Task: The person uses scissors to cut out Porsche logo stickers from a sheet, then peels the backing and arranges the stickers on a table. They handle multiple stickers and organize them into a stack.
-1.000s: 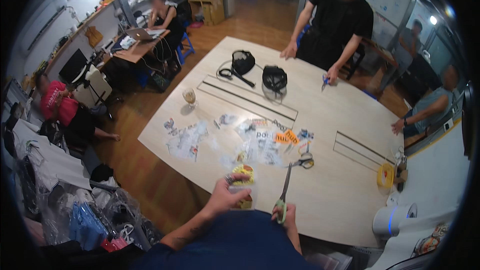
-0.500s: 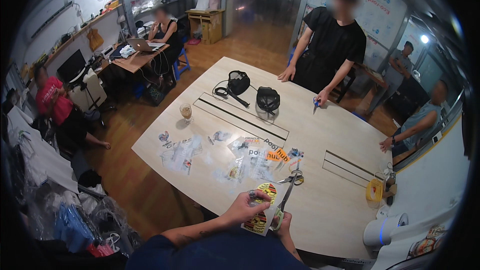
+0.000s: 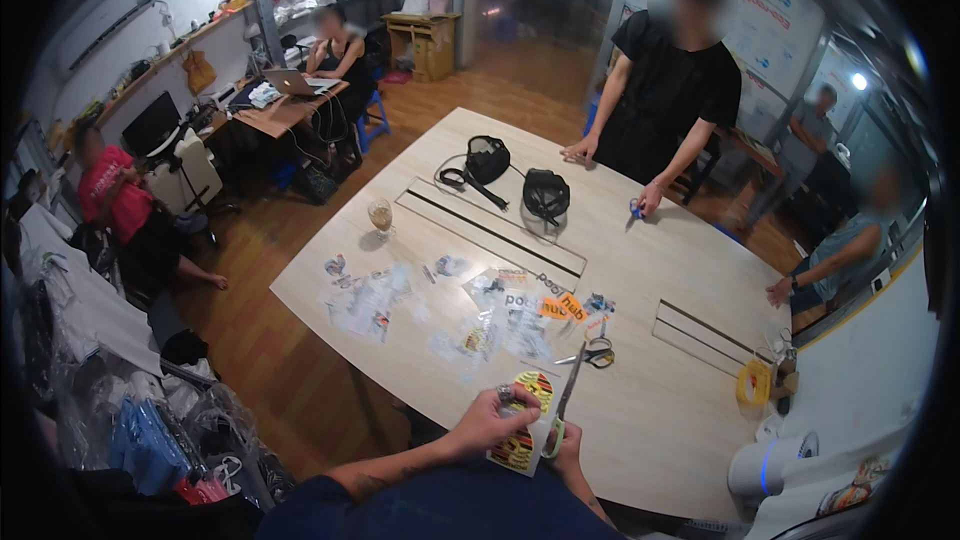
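Note:
My left hand [image 3: 490, 424], with a ring on one finger, pinches a white sticker sheet [image 3: 526, 462] printed with yellow, red and black crests. Green-handled scissors [image 3: 570, 388] are in my right hand [image 3: 567, 452], fingers wrapped round the handles. Their blades point up and away, along the sheet's right edge; whether they touch it I cannot tell. Just beyond the blades, a second pair of scissors [image 3: 598, 353] with dark handles lies on the table. Several cut stickers and clear scraps [image 3: 525, 330] are spread past my hands, among them an orange and black one [image 3: 563, 307].
On the pale table [image 3: 660, 420] stand a glass [image 3: 381, 217], two black mesh caps [image 3: 546, 196] and a yellow basket [image 3: 753, 383]. Across it, a person in black [image 3: 675, 80] holds blue scissors [image 3: 636, 208]. Another person's hand [image 3: 780, 291] rests at the right edge. Bagged clothes [image 3: 150, 440] lie lower left.
The scissors' blades in my right hand have swung slightly left, toward the sheet. The whole view has shifted a little. My left hand keeps its pinch on the sheet.

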A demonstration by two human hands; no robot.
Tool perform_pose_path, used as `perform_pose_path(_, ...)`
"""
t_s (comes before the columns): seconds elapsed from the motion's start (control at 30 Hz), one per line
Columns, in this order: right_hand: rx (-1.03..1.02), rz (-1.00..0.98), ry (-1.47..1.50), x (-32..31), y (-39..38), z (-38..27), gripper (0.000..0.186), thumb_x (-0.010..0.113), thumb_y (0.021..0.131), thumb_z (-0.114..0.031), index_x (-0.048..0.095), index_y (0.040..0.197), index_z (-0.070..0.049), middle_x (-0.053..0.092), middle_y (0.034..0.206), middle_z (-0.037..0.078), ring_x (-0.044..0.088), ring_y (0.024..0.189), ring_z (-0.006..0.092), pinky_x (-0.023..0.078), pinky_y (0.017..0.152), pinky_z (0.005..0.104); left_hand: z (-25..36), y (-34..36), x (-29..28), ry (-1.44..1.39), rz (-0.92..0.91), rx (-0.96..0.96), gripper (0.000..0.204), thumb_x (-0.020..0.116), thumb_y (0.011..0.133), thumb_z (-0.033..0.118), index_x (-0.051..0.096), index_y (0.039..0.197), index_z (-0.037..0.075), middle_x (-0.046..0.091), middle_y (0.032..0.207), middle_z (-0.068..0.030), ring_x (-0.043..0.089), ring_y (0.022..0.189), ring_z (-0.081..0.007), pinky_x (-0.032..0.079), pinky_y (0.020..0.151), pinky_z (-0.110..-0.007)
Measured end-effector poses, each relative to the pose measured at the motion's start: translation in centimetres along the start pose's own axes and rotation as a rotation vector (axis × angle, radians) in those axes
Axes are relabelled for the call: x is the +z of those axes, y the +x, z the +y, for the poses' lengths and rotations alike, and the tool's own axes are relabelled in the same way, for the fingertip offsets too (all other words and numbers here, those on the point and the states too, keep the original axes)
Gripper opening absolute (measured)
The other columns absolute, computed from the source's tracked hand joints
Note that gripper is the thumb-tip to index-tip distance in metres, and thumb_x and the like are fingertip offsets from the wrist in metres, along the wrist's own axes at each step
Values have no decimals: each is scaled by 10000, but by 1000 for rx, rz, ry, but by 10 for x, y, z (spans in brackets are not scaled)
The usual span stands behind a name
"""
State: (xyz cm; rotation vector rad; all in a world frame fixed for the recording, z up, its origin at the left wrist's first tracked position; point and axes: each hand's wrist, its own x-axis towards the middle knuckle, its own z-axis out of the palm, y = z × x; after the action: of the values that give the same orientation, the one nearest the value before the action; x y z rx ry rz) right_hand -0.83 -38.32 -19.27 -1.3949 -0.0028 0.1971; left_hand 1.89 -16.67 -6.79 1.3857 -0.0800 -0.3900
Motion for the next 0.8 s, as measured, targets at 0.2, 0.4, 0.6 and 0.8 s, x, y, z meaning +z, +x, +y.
perform_pose_path(0.2,-2,-56,64,22,8,-12,347,712,939,-167,604,1193,42,687,1095,109,682,954,172,557,824,306,10,4,-6,23,-30,160,180,688,941,161,668,1040,13,665,996,-38,593,966,-107,482,900,-299)
perform_pose_path(0.4,-103,31,0,28,7,-23,344,751,875,-88,594,1162,19,683,1032,87,670,899,148,555,761,287,8,-4,-11,-44,-25,189,162,666,956,146,659,1052,15,659,1057,-42,585,1009,-110,471,924,-301)
perform_pose_path(0.6,-120,-30,208,33,14,-51,377,764,904,-292,573,1094,-28,629,816,23,553,577,93,427,473,238,8,-7,-17,26,7,188,236,669,949,141,633,1144,12,663,1113,-69,599,1072,-140,472,966,-321)
perform_pose_path(0.8,-133,21,153,51,17,-78,593,780,850,-386,529,1214,10,642,986,75,641,797,173,520,644,294,14,-9,-20,103,-132,265,332,665,945,147,594,1248,28,652,1189,-95,585,1151,-168,453,1015,-350)
